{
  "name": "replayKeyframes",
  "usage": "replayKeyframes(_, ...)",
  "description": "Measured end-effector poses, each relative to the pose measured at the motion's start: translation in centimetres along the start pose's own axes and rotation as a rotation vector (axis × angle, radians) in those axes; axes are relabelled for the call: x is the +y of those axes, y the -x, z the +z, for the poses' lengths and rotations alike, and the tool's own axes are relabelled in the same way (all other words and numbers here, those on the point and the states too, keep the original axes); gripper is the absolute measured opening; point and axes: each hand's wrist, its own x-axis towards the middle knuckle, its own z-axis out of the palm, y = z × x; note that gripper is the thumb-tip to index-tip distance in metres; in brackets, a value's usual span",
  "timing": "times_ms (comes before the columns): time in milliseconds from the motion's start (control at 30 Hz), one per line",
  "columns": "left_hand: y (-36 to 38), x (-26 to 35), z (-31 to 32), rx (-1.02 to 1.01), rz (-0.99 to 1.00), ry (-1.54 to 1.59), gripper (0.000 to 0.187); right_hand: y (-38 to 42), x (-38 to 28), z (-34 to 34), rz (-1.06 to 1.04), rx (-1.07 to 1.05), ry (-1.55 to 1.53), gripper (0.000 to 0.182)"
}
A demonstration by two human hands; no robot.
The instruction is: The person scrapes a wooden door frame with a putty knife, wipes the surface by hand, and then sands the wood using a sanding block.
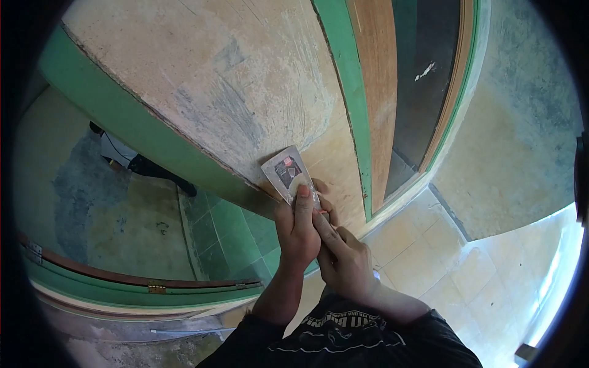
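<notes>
a flat, plate-like tool [283, 167] is being held up to the scraped wall [245, 67] between 2 green strips, its far end being set close to the left green strip [153, 132]; whether the wall is being touched cannot be told. from the grip the plate is being pointed up and a little left, its long axis being slanted back toward the wrists. the left hand [299, 233] is being placed nearer the plate, and the tool's near end is being pinched under its thumb, with fingertips being curled round from the right side. the right hand [347, 257] is being set against the left, just behind it; what is being gripped there is being hidden by curled fingers. the plate's underside is being hidden too, and its dark marking is being blurred past reading.
</notes>
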Motion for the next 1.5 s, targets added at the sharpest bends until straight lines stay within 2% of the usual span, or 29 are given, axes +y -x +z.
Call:
replayKeyframes(67, -0.5, 1.2, 0.4, 0.021, -0.023, 0.073, 0.030, -0.7, -0.6, 0.2, -0.083, 0.126, -0.111, 0.061)
replayKeyframes(200, -1.0, 2.5, 0.9, 0.051, -0.048, 0.136, 0.025, -1.3, -3.1, -1.7, -0.024, 0.091, -0.060, 0.059)
replayKeyframes(267, 0.1, 1.6, 0.1, 0.037, -0.096, 0.259, 0.023, -0.3, -3.6, -2.1, 0.015, -0.039, -0.003, 0.058)
replayKeyframes(400, 0.4, 3.3, 1.3, 0.009, -0.121, 0.254, 0.025, -0.7, -4.9, -3.5, -0.034, 0.006, 0.024, 0.055)
replayKeyframes(667, -0.1, 1.4, 0.5, 0.002, -0.079, 0.255, 0.022, -0.2, -3.4, -1.5, -0.013, 0.036, 0.029, 0.059)
replayKeyframes(800, -1.9, 2.5, 1.4, -0.103, -0.057, 0.166, 0.023, -1.9, -3.5, -2.5, 0.023, 0.115, -0.021, 0.065)
replayKeyframes(867, -0.9, 1.9, 1.3, -0.048, -0.083, 0.196, 0.027, -1.0, -4.0, -3.2, 0.116, -0.011, 0.003, 0.058)
replayKeyframes(1000, -0.3, 1.3, 0.6, -0.035, -0.090, 0.199, 0.026, -0.5, -3.1, -1.8, 0.077, -0.002, -0.018, 0.058)
replayKeyframes(1067, -1.2, 2.0, 1.4, -0.005, -0.088, 0.215, 0.027, -1.2, -2.7, -1.8, -0.021, 0.127, 0.047, 0.067)
replayKeyframes(1133, -1.8, 2.3, 1.4, -0.162, -0.018, 0.253, 0.026, -1.0, -2.9, -2.0, -0.009, 0.110, 0.035, 0.067)
replayKeyframes(1200, -0.7, 1.4, 1.4, -0.094, -0.079, 0.314, 0.025, -0.9, -2.5, -2.4, -0.015, 0.114, 0.036, 0.068)
replayKeyframes(1267, 0.2, -0.3, 0.8, -0.026, -0.084, 0.187, 0.025, 0.3, -1.4, -1.7, 0.027, 0.045, -0.023, 0.070)
replayKeyframes(1433, 0.4, -0.4, 0.8, -0.068, -0.114, 0.160, 0.025, 0.4, -1.3, -2.0, 0.049, 0.022, -0.072, 0.071)
replayKeyframes(1500, 0.3, -0.4, 1.2, -0.038, -0.074, 0.172, 0.025, 0.5, -1.2, -2.3, 0.063, -0.026, -0.098, 0.063)
